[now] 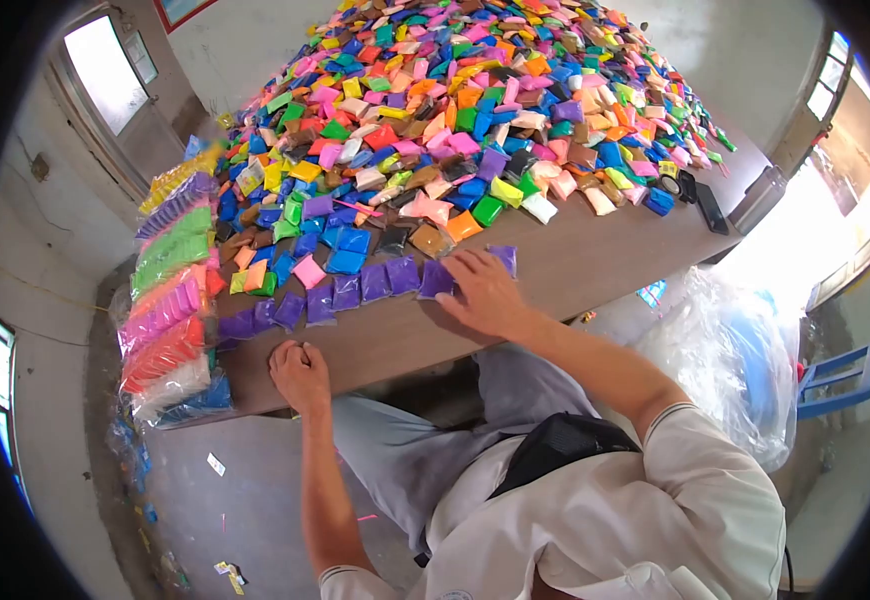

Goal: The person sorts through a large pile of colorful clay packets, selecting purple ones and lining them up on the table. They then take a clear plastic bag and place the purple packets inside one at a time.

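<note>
A row of small purple packets (375, 281) runs along the near part of the brown table (575, 270). My right hand (483, 295) lies over the right part of this row, fingers stretched and apart, touching a packet; part of the row is hidden under it. One more purple packet (503, 259) shows just past its fingertips. My left hand (300, 376) rests at the table's near edge, below the row's left part, with its fingers curled in and no object showing in it.
A large heap of mixed coloured packets (435, 120) covers the table's back. Colour-sorted bagged packets (170, 290) line the left end. A phone (711, 208) and a metal flask (758, 199) lie at the right. Clear plastic bags (715, 350) and a blue stool (838, 382) stand right.
</note>
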Demonstrator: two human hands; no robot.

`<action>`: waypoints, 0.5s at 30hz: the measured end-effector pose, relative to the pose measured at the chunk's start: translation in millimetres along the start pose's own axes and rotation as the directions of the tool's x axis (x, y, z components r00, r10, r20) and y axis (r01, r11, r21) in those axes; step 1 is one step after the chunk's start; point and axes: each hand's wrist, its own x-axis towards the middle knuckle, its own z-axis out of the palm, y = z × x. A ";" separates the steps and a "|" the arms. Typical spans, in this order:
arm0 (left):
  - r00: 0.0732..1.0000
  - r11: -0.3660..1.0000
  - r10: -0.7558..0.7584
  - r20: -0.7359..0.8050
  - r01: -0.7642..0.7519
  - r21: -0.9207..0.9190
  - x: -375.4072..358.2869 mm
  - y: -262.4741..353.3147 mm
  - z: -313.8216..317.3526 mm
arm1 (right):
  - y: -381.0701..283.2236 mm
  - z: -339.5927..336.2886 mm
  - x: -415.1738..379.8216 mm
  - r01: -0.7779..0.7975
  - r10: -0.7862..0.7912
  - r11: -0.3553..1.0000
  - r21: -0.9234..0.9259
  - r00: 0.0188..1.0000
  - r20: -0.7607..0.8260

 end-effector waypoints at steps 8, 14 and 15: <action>1.000 0.999 0.003 -0.029 -0.004 -0.033 -1.7 -2.9 1.7 | -10.8 55.2 27.6 0.166 -0.165 0.986 -0.016 0.985 0.039; 0.999 1.000 0.002 -0.049 -0.003 -0.028 -0.4 0.1 1.3 | -4.4 58.1 30.9 0.213 -0.194 0.972 -0.098 0.966 0.170; 0.999 1.000 0.007 -0.052 -0.008 -0.021 -1.1 1.0 0.1 | -4.4 58.5 28.3 0.225 -0.203 0.967 -0.118 0.963 0.176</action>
